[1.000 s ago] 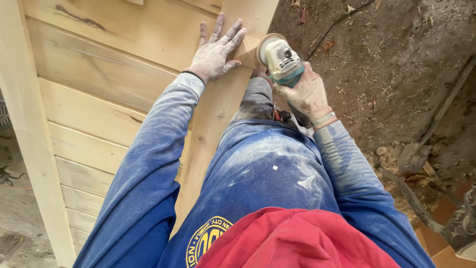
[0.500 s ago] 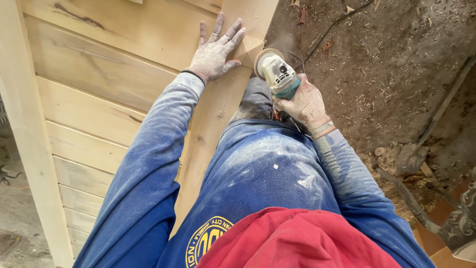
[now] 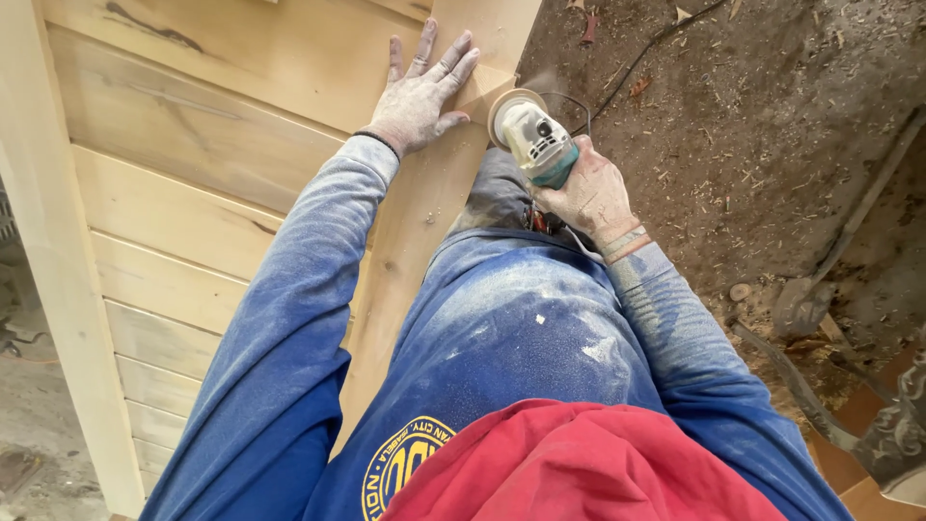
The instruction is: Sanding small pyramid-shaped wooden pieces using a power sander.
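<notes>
My left hand (image 3: 422,92) lies flat with spread fingers on a pale wooden panel (image 3: 193,174) made of horizontal boards, close to its right-hand frame board (image 3: 424,207). My right hand (image 3: 588,193) grips a white and teal angle grinder (image 3: 535,140). Its round disc (image 3: 503,104) rests against the edge of that frame board, just right of my left fingers. A thin haze of dust rises by the disc. Both sleeves are blue and dusted with sawdust.
Bare earth (image 3: 752,125) strewn with wood chips lies to the right. A black cable (image 3: 637,58) runs across it toward the grinder. A shovel (image 3: 820,280) and dark metal pieces lie at the right edge. A pale upright board (image 3: 58,289) borders the panel on the left.
The grinder in my right hand has slid a little to the left and up along the frame board's edge. My left hand has stayed flat in place.
</notes>
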